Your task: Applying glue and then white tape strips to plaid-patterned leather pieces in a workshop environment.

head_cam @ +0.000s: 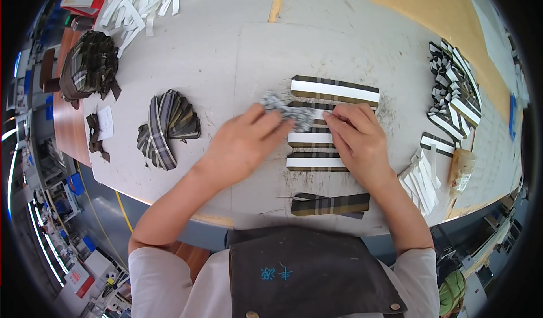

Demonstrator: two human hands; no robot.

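My left hand point(250, 142) grips a crumpled grey mottled cloth point(292, 112), blurred, over the second of several plaid fabric strips laid in a column. My right hand point(356, 135) has its thumb and fingertips pinched at the white band on that same strip; whether it grips it is hard to tell. The top plaid strip point(335, 91) lies flat with a white band along it. Below the hands, another banded strip point(312, 162) is partly under my right hand. Nearer my apron, plaid strips without a visible white band point(331, 205) overlap each other.
Fanned plaid strips point(169, 127) and a dark plaid bundle point(89, 65) lie left. White strips point(135, 4) are heaped at the far left. At right are a pile of banded strips point(454, 91), white pieces point(420, 182) and a stained plastic bottle point(461, 171).
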